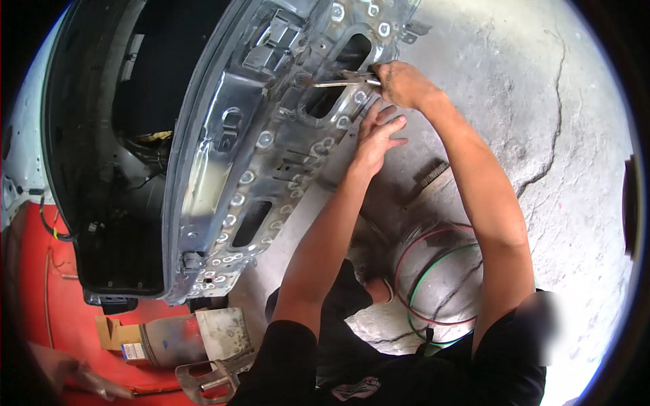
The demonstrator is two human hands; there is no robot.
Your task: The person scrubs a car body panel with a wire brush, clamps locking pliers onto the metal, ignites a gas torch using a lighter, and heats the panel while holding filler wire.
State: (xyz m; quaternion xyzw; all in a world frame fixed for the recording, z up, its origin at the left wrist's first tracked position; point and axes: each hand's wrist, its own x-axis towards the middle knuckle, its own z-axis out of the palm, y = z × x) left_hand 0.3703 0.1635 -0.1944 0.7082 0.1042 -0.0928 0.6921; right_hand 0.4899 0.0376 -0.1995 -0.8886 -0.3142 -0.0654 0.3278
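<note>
Black cloth of the person's shirt [420,372] filled the bottom edge, a small pale print on its front. At far left stood the pale body of a car [20,128], its dark opening framed in black. Below it spread a red surface [71,304], where a cardboard box [122,335], a scuffed cylinder [176,342] and a stained pale block [223,331] lay in a row, with a metal bracket [220,372] just below the block.

Right of the opening, a bare grey metal panel [281,145] slanted upward, scuffed and streaked, dotted with ringed spots and cut by dark oval holes. The left hand [380,139] was beside its outer edge, fingers spread apart and holding nothing; contact with the metal could not be told. Just above, the right hand [406,84] was closed around the end of a slender metal tool [332,84], which pointed left across the panel near an upper hole.

Beyond lay a rough grey floor [501,88], bright and cracked. A bristled brush [435,174] rested on it between the forearms, above looping red and green hoses [414,284].
</note>
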